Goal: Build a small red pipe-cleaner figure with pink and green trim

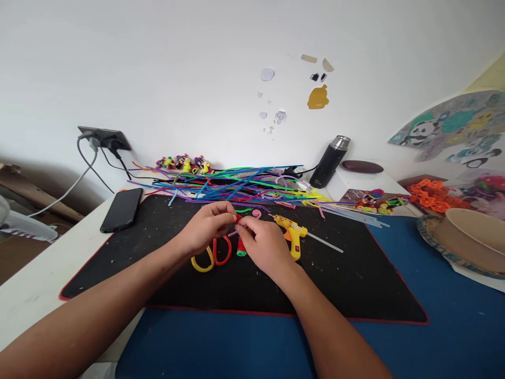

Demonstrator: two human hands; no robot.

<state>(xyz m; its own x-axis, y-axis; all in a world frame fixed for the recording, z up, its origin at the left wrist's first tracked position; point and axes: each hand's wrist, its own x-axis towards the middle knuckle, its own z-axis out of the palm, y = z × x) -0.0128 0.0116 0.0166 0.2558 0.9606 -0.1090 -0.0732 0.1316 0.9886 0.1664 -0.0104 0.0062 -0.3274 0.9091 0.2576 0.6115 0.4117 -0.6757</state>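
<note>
Both my hands meet over the middle of a black mat (130,263). My left hand (207,226) and my right hand (262,245) pinch a small red piece (238,217) between their fingertips. A red and green craft piece (241,247) lies just below my right hand's fingers. Scissors with one yellow and one red handle (213,255) lie on the mat under my left hand. A yellow glue gun (291,231) with a clear glue stick rests right of my right hand. A small pink curl (256,213) lies just beyond my fingers.
A heap of coloured pipe cleaners (236,187) runs along the mat's far edge. A black phone (121,209) lies at the left, a black flask (329,162) stands at the back, and a beige bowl (473,231) sits at the right. Cables hang from a wall socket (103,138).
</note>
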